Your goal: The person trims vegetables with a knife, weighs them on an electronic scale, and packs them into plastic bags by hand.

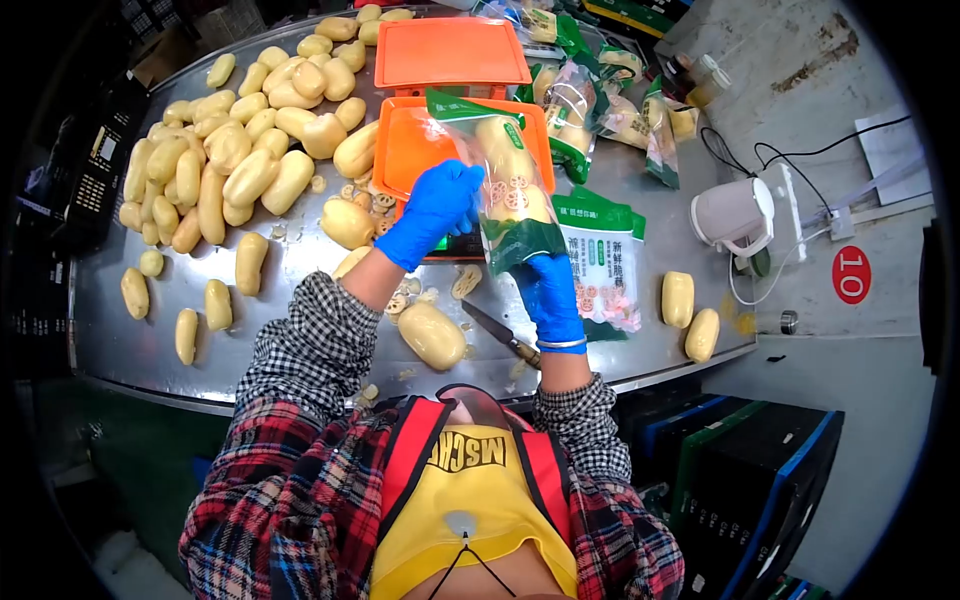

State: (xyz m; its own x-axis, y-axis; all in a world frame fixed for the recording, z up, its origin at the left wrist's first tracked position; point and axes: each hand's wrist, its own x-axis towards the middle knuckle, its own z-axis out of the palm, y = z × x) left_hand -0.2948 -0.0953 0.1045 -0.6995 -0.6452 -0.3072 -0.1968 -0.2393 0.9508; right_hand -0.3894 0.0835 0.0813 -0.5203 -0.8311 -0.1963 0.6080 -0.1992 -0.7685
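My left hand (436, 210), in a blue glove, is closed on the left edge of a clear and green plastic bag (515, 175) holding pale lotus root pieces. My right hand (550, 300), also gloved in blue, supports the green bottom end of the same bag. The bag is tilted over an orange tray (400, 150) of a scale. Flat printed bags (603, 265) lie just right of my right hand. A knife (500, 333) rests on the metal table, beside a peeled lotus root (431, 335) and some cut slices (466, 281).
A large pile of peeled lotus roots (228, 148) covers the table's left side. Another orange tray (452, 52) stands behind. Filled bags (570, 105) lie at the back right. A white kettle-like jug (733, 213) and two root pieces (678, 299) are at the right.
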